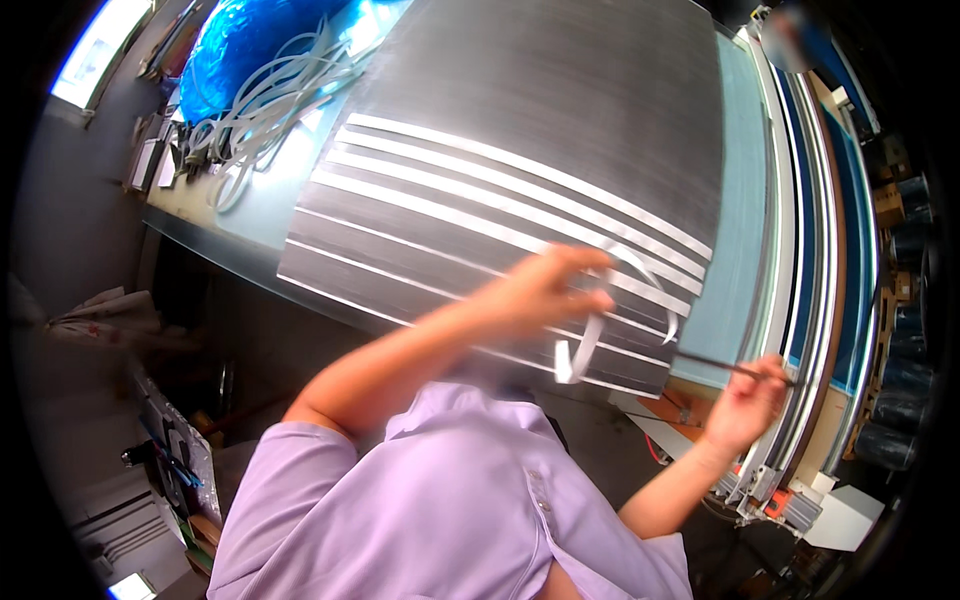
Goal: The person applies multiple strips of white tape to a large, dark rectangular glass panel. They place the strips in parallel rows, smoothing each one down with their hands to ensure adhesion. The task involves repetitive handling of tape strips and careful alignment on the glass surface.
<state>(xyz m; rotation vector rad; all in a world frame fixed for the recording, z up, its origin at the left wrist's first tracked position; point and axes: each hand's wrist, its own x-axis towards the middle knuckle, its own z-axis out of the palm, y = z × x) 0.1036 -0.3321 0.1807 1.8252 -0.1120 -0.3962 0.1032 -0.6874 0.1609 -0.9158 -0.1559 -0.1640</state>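
Over the near right part of a large dark grey sheet [540, 80], my left hand [555, 285] is closed, a little blurred, on a curling white strip [592, 335]. One end of that strip loops to the right above the sheet and another part hangs by the near edge. Several straight white strips [440, 200] lie across the sheet, roughly parallel. To the right of the sheet's near corner, my right hand [750, 400] is closed round a thin dark stick-like thing [715, 362], whose tip points left toward the sheet. Its exact kind is too blurred to tell.
The sheet rests on a pale glass-like tabletop [738, 200]. At the far left lie a pile of loose pale strips [275, 105] and blue plastic film [235, 50]. Long metal rails [810, 200] run along the right side. A white box [848, 518] is at the lower right.
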